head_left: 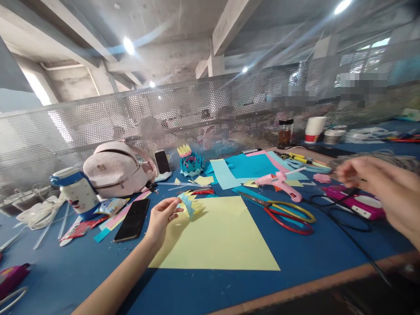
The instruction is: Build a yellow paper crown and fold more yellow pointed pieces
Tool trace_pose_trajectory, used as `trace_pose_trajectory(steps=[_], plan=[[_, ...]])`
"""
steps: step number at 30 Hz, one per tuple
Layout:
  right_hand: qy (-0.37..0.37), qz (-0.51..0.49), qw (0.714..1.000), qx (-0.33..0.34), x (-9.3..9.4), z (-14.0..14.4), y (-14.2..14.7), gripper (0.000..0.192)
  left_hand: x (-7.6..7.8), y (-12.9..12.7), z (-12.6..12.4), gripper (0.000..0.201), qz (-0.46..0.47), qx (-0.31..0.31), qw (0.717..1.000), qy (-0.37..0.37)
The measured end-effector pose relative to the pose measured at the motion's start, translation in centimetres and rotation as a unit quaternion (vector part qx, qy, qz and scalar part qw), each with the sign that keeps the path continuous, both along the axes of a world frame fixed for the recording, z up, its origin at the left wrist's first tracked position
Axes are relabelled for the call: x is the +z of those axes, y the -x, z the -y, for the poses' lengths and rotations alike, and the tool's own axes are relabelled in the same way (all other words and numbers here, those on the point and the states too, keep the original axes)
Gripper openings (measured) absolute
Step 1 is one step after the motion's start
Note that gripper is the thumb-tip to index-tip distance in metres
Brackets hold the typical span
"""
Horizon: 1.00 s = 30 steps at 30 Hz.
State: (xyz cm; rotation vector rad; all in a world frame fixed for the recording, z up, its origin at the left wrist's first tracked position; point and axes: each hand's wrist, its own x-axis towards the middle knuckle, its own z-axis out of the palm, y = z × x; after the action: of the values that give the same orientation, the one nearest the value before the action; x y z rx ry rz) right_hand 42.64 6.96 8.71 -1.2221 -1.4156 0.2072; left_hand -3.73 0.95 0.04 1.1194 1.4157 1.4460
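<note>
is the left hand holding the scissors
No, the left hand pinches a small paper flower; the scissors lie untouched on the table.

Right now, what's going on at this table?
A person is at a blue table doing paper craft. The left hand pinches a small yellow and blue paper piece above a large yellow sheet. The right hand is raised and blurred over a pink device with a black cord; whether it holds anything is unclear. Scissors and a pink glue gun lie between the hands.
</note>
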Motion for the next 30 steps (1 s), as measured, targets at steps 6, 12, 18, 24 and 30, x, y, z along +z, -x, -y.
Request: trace_pose_trajectory(steps=[6,12,18,24,30], plan=[[0.102,0.053,0.937,0.330,1.2,1.4,8.9,0.045,0.1,-0.2,0.2,0.034,-0.065,-0.042,0.996,-0.038],[0.113,0.184,0.803,0.555,0.5,2.3,17.8,0.014,-0.1,-1.2,0.9,0.026,-0.096,-0.114,0.986,-0.074],[0.075,0.130,0.750,0.644,-1.1,0.8,23.1,0.010,0.6,-2.7,1.8,0.035,-0.052,-0.132,0.985,-0.098],[0.129,0.052,0.730,0.669,-2.5,-0.2,23.7,0.014,0.8,-3.8,1.8,0.035,0.011,-0.148,0.986,-0.075],[0.116,0.052,0.710,0.693,-2.2,-0.5,23.3,0.016,0.5,-4.4,0.3,0.043,0.067,-0.235,0.969,-0.028]])
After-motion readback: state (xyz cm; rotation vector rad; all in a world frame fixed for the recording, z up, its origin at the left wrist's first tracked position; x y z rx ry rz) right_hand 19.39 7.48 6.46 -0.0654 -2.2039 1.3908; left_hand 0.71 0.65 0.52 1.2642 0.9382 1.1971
